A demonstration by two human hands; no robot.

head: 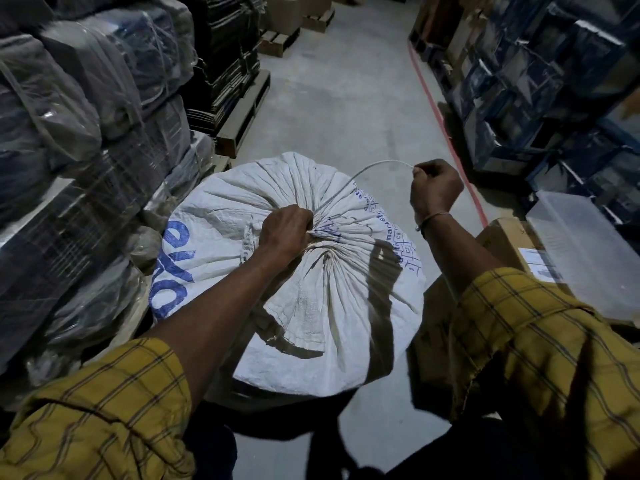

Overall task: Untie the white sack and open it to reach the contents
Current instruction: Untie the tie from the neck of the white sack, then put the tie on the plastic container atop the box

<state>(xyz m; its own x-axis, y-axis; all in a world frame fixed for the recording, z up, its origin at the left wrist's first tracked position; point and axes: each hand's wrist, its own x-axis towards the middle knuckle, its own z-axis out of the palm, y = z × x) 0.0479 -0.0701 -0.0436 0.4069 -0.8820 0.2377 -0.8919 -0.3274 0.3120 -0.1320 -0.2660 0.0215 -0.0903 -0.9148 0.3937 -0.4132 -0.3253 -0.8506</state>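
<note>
The fingers of the left hand [285, 233] are curled tight into a fist, and they squeeze the bunched-up neck of the big white woven plastic sack [349, 271] right at its gathered middle. The fingers of the right hand [434, 190] are curled in too, and they pinch the end of a thin white string [360, 174] between thumb and finger. The string runs in a curve from that pinch down to the bunched neck, where it goes in beside the left fist. The right hand is up in the air, off to the right of the sack and not touching it. A thin thread band [433, 216] goes around the right wrist. Both arms have yellow checked sleeves [540, 344] rolled up past the wrists. The sack is round and full, and it sits on the grey concrete floor [339, 98] just in front of the person, in the middle of a narrow aisle. Its cloth is pulled into many folds that all point to the neck, and a loose flap of cloth hangs toward the person. Blue letters and blue print show on its left and right sides. On the left, touching the sack, are tall stacks of dark bundles wrapped in clear plastic [69, 133]. On the right, near the sack, are a brown cardboard box [512, 240] and a clear plastic tub [588, 251] resting on it. A red line [446, 133] runs along the floor on the right, beside shelves of dark blue crates [554, 81].
</note>
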